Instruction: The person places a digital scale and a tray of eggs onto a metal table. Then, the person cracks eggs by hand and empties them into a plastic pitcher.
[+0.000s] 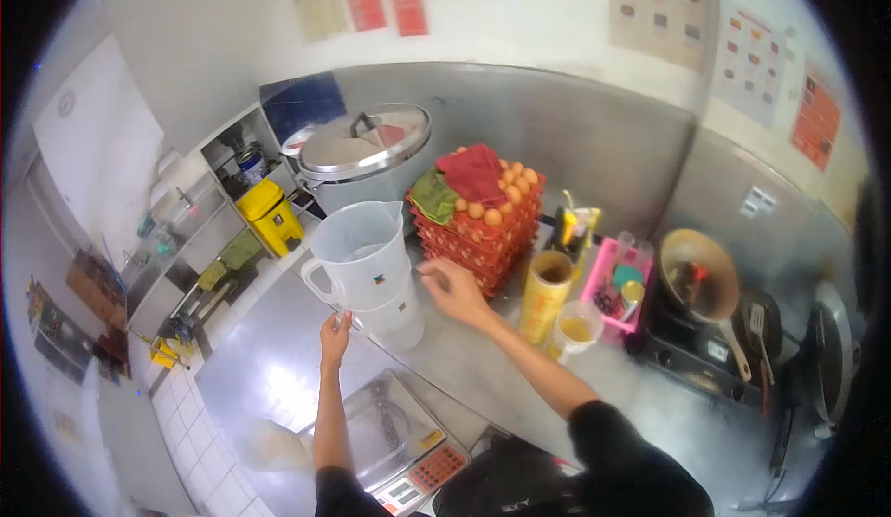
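Note:
A translucent white measuring jug (pixel 357 271) stands upright on the metal counter, apparently nested in a second jug (pixel 397 320) below it. My left hand (pixel 335 339) is closed just under the upper jug's handle; what its fingers grip, if anything, is too small to make out. To the right of the jugs, my right hand (pixel 453 290) hovers with loosely bent fingers apart and nothing visible in them. Closer to me lies a digital scale (pixel 399 443) with a metal pan and red keypad.
Stacked red egg trays (pixel 478 239) hold eggs and cloths behind my right hand. A large lidded pot (pixel 367 160) stands behind the jugs. On the right are a yellow-wrapped roll (pixel 543 299), a cup (pixel 575 329), a pink basket (pixel 620 285) and a frying pan (pixel 698 276) on a stove.

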### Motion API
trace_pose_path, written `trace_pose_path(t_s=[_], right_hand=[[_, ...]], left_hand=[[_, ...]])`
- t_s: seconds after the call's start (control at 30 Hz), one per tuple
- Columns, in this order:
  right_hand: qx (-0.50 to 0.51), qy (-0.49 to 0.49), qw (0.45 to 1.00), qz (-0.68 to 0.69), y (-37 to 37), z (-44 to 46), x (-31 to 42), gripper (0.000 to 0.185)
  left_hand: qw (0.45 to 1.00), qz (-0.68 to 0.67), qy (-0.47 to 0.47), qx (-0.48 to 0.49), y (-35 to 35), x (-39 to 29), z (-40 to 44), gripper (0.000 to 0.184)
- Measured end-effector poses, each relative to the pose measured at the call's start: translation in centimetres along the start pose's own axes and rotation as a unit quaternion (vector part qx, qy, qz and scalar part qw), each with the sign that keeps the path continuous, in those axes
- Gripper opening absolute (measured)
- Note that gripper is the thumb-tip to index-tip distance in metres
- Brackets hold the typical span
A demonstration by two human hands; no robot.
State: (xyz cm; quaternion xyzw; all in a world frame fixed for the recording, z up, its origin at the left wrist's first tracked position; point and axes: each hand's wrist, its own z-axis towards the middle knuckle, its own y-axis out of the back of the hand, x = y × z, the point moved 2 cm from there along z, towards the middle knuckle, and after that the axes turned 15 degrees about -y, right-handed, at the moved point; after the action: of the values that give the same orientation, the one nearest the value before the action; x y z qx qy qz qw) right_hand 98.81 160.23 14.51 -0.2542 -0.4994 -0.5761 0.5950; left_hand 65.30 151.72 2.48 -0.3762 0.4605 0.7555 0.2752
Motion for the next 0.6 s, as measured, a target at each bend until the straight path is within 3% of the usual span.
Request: trace_pose_path(t_s=[0.1, 0.17, 0.3, 0.37, 0.4, 0.47, 0.5, 0.57, 0.6], right_hand=[[-0.015, -0.080, 0.992, 0.093, 0.4, -0.2, -5.6, 0.014], [-0.041, -0.215, 0.956, 0.197, 1.2, -0.3, -8.9, 0.014], [-0.124, -0.245, 0.931, 0.240, 2.1, 0.0, -13.4, 0.017], [-0.198, -0.281, 0.918, 0.200, 2.8, 0.7, -15.0, 0.033], [-0.204, -0.284, 0.914, 0.204, 3.0, 1.1, -14.4, 0.033], [-0.295, -0.351, 0.845, 0.275, 3.1, 2.3, -13.8, 0.048], [-0.292, -0.357, 0.842, 0.280, 3.2, 3.3, -14.1, 0.048], [-0.301, -0.291, 0.837, 0.353, 2.9, 5.6, -14.5, 0.070], [-0.333, -0.350, 0.832, 0.273, 2.6, 6.4, -16.0, 0.082]], left_hand=[[0.997, -0.025, 0.028, -0.061, 0.9, 4.8, 1.9, 0.064], [0.985, 0.030, 0.038, -0.164, 0.8, 9.3, 3.6, 0.070], [0.987, -0.006, 0.040, -0.158, -0.7, 5.7, 4.3, 0.067], [0.956, 0.171, -0.073, -0.228, -1.7, 5.3, 4.5, 0.056], [0.957, 0.174, -0.077, -0.221, -2.7, 4.6, 4.3, 0.056], [0.870, 0.167, -0.050, -0.461, -5.0, 3.0, 2.8, 0.040], [0.894, 0.111, -0.036, -0.432, -6.9, 2.4, 3.0, 0.033], [0.946, -0.052, -0.027, -0.320, -10.5, 1.3, 3.9, 0.026], [0.959, -0.161, -0.030, -0.232, -12.4, 0.4, 5.5, 0.027]])
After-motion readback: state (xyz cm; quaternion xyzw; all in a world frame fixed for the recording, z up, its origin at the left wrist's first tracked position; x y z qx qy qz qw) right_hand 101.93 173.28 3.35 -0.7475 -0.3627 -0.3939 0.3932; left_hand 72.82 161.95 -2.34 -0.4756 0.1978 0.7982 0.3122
